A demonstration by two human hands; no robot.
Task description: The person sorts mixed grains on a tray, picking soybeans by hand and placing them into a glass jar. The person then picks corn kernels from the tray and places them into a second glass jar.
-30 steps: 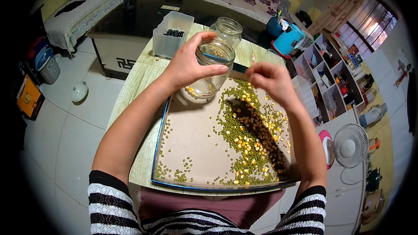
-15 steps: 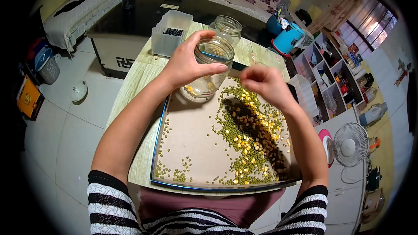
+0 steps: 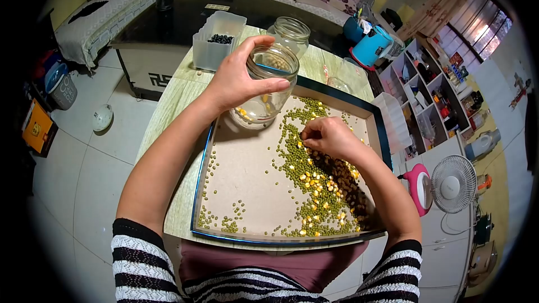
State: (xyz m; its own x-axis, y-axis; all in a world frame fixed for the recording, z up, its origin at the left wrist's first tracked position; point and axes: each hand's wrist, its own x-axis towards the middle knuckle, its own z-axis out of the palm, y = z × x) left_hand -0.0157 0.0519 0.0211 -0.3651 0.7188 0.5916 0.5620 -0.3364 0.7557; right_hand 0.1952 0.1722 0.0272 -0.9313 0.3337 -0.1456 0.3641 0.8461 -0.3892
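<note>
My left hand (image 3: 236, 83) is wrapped round the neck of a clear glass jar (image 3: 268, 108), which has a few yellow corn kernels near its bottom. The jar is over the upper left part of a shallow box lid (image 3: 247, 178) with dark blue edges. Green mung beans (image 3: 296, 160) and yellow corn kernels (image 3: 315, 184) lie mixed in the lid's right half. Low over this mix, touching or almost touching it, is my right hand (image 3: 332, 137), its thumb and fingers pinched together. What they hold, if anything, is hidden.
A translucent plastic container (image 3: 211, 50) with black beans stands behind on the left of the table. A second glass jar (image 3: 295, 31) is behind the held one. To the right are a blue kettle (image 3: 371, 46), a white fan (image 3: 451, 185) and an open shelf unit (image 3: 424, 87).
My right hand has come down from beside the jar to the beans and kernels. My left hand keeps its grip on the jar, almost in the same place.
</note>
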